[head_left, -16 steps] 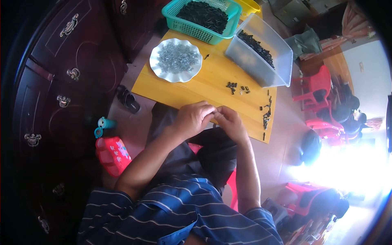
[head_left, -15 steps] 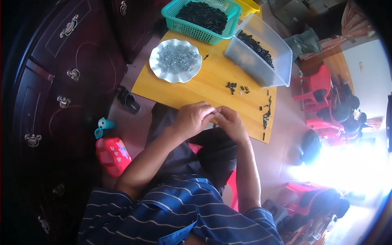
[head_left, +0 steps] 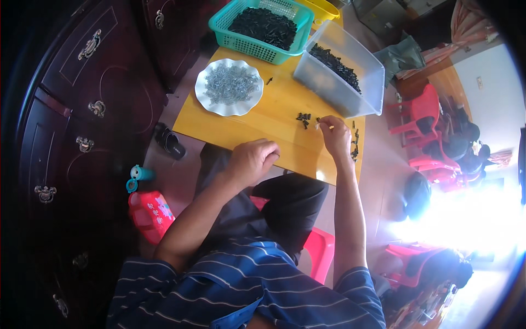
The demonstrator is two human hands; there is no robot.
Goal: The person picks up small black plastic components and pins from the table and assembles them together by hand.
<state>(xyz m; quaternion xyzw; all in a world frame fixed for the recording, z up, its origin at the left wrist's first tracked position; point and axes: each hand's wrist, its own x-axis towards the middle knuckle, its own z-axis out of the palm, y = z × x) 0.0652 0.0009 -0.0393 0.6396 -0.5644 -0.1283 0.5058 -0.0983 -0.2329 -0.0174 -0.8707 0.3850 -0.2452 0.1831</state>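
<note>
My left hand (head_left: 253, 160) is closed at the table's near edge, thumb against the curled fingers; whatever it may hold is hidden. Farther right, my right hand (head_left: 336, 136) reaches over the yellow wooden table (head_left: 268, 123). Its thumb and fingertips pinch at a small black part (head_left: 318, 119) beside a little group of black parts (head_left: 304, 119). More black pieces (head_left: 355, 148) lie in a loose row along the right edge, partly behind that hand. A white scalloped dish (head_left: 201, 104) of small clear pieces (head_left: 232, 85) stands at the left.
At the back, a green basket (head_left: 246, 51) holds many black parts, with a yellow container (head_left: 323, 11) behind it. A translucent bin (head_left: 329, 90) of black parts tilts at the back right. One black part (head_left: 269, 80) lies near the dish. Dark drawers (head_left: 71, 109) line the left.
My hands have come apart. The right one has moved forward and right to the small black parts; the left stays near the table edge, still closed.
</note>
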